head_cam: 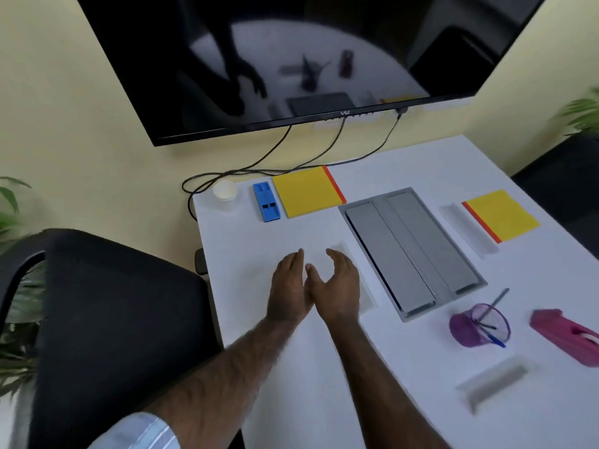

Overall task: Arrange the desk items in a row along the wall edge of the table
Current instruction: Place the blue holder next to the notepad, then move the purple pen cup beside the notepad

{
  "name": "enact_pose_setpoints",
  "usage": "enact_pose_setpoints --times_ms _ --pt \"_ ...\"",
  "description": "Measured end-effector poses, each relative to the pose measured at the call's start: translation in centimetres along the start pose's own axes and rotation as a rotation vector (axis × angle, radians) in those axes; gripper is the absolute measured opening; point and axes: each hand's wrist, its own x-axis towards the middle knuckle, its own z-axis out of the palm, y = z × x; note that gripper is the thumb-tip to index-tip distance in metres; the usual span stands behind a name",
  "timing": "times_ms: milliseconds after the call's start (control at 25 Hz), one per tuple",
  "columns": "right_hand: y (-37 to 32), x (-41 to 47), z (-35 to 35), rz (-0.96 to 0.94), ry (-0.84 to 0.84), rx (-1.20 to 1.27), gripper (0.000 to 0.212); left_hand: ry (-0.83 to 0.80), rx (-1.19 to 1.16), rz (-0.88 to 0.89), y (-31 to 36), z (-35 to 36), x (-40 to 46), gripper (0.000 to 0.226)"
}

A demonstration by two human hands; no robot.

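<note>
Along the wall edge lie a stack of white cups [224,191], a blue holder [266,201] and a yellow notebook [307,191] with an orange spine. A second yellow notebook [500,215] lies at the right beside a clear strip [468,231]. A purple mesh pen cup [480,325] lies tipped on its side with pens in it, near a pink object [565,335] and a grey tray [494,380]. My left hand [288,286] and right hand [337,286] hover side by side over the table, fingers apart, holding nothing. A clear strip [364,286] lies partly under my right hand.
A grey cable hatch [411,251] is set into the white table [291,367]. A wall monitor [275,59] hangs above, its cables [246,170] trailing onto the table's far edge. A black chair [113,319] stands at the left, with plants [13,286] at both sides.
</note>
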Motion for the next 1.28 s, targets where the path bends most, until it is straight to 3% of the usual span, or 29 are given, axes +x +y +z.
enact_pose_setpoints --times_ms 320,600,960,1280 --pt "3.6 -10.0 -5.0 0.081 0.081 -0.045 0.059 -0.144 0.061 0.105 4.0 -1.3 -10.3 0.067" --pt "7.2 -17.4 -8.6 0.149 0.080 -0.205 0.079 -0.189 0.015 0.111 5.8 -3.2 -16.4 0.061" --pt "8.5 -28.1 -13.8 0.218 0.234 -0.238 0.077 -0.283 -0.080 0.132 6.9 -5.4 -24.2 0.060" --pt "11.2 -33.3 -17.4 0.278 0.297 -0.222 0.078 -0.360 -0.111 0.202 10.9 -3.2 -28.4 0.061"
